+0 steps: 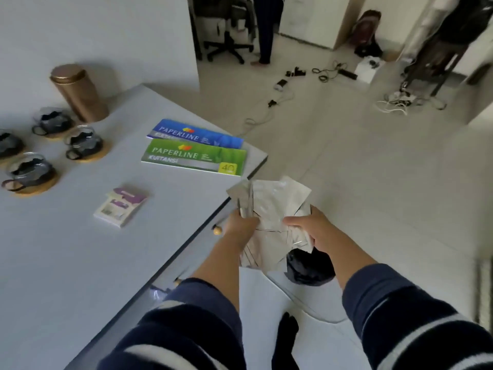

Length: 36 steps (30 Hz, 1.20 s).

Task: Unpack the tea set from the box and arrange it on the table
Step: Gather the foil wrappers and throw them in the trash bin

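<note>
1. Far left of the frame: four glass cups (30,169) sit on round wooden coasters on the pale grey desk (66,263), grouped close together, one cut off by the edge.
2. Just above them, upper left, a copper-coloured canister (78,92) stands upright near the white wall.
3. Centre left: a small purple-and-cream booklet (120,206) lies flat on the desk; above it, two Paperline receipt books (196,152) — blue behind, green in front — lie near the desk's corner.
4. Lower centre, past the desk edge: the left hand (240,227) is closed around a crumpled bundle of silver foil packaging (269,222), and the right hand (310,227) grips the same bundle from the other side, fingers curled in.
5. Below the hands a black bag (310,271) rests on the pale floor (360,169).
6. Upper right: cables and adapters (333,73) lie scattered on the floor — an office chair (226,30) and a standing person's legs (265,33) show behind them.
</note>
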Each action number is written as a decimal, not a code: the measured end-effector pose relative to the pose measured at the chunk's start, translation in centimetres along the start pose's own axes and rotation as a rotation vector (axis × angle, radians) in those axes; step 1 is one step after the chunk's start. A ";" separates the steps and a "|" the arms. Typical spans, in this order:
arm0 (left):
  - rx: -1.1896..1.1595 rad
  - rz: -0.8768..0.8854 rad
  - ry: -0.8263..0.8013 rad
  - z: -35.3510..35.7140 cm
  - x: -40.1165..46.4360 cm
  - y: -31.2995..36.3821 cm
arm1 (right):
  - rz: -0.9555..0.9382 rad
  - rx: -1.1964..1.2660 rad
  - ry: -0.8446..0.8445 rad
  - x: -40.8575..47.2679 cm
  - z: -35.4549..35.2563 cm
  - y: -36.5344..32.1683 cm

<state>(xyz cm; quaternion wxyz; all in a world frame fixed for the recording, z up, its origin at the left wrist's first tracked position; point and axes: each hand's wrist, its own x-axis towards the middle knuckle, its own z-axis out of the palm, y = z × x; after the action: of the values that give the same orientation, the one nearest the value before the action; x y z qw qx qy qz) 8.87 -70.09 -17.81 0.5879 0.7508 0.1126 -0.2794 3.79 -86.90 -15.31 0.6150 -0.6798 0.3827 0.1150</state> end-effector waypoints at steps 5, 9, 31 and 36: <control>0.153 -0.122 -0.156 13.6 8.4 -1.2 | 0.087 0.013 0.190 9.7 -10.0 5.8; 0.288 -0.191 -0.207 21.4 15.0 -4.3 | 0.159 0.021 0.244 17.6 -14.3 10.6; 0.820 -0.086 -0.240 21.4 18.4 6.8 | 0.088 -0.507 0.022 22.8 -14.5 -1.3; 0.640 0.012 -0.054 12.6 15.5 13.2 | -0.159 -0.638 -0.043 18.7 -8.7 -11.2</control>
<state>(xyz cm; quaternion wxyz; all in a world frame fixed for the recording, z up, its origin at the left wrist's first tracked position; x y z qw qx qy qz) 24.50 -88.20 -17.42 0.3265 0.8905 -0.0012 -0.3170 21.19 -102.53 -16.78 0.3860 -0.8634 0.2600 0.1949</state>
